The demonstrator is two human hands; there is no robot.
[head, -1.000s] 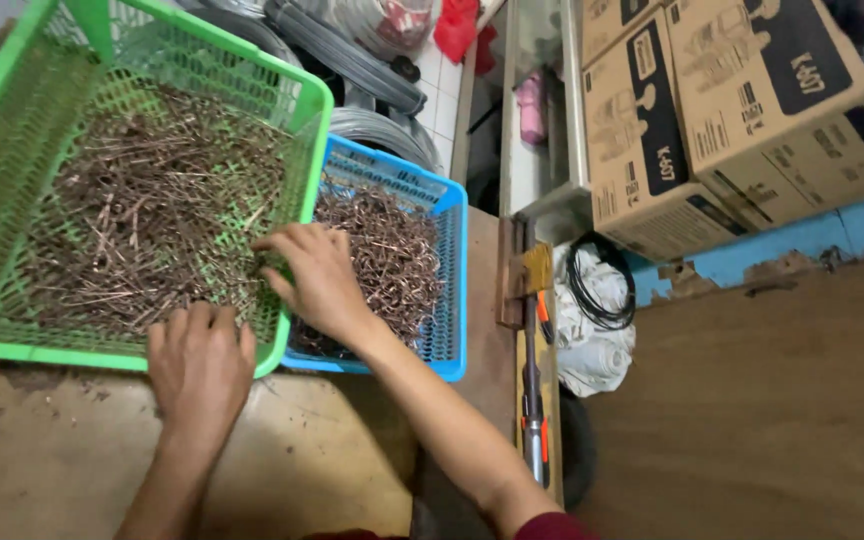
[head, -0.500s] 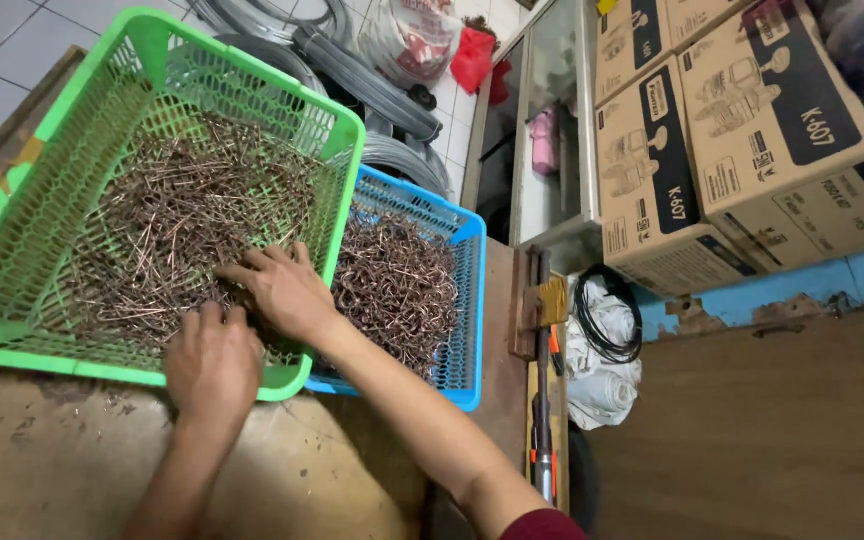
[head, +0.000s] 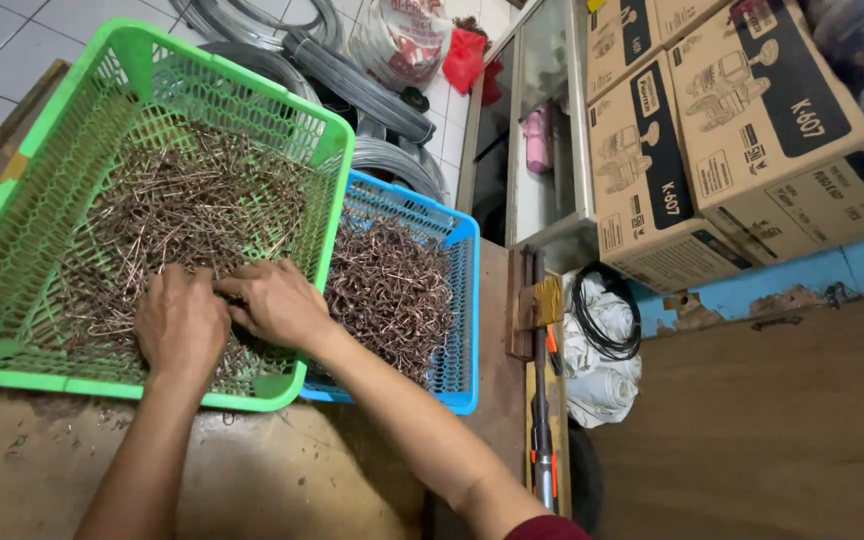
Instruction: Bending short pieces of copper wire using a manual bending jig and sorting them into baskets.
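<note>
A large green mesh basket (head: 338,140) sits on a worn table and holds a heap of thin brown bent wire pieces (head: 187,210). Both hands rest inside its near right corner on the wire. My left hand (head: 180,325) lies palm down on the pile, fingers curled into it. My right hand (head: 272,300) reaches over the basket's right wall, its fingers pinching into the wire beside the left hand. Whether either hand grips pieces is hidden. A smaller blue mesh basket (head: 462,300) to the right holds more of the same wire (head: 392,290).
The brown table (head: 282,470) ends at right by a wooden strip with a tool (head: 542,400). Beyond lie coiled cable (head: 352,80), a white bag with black cord (head: 602,330), cardboard boxes (head: 742,130) and a glass cabinet (head: 542,120).
The view has shifted so the baskets sit further right and lower. My right hand moved left from the green basket's rim into the wire, beside my left hand, which moved further in.
</note>
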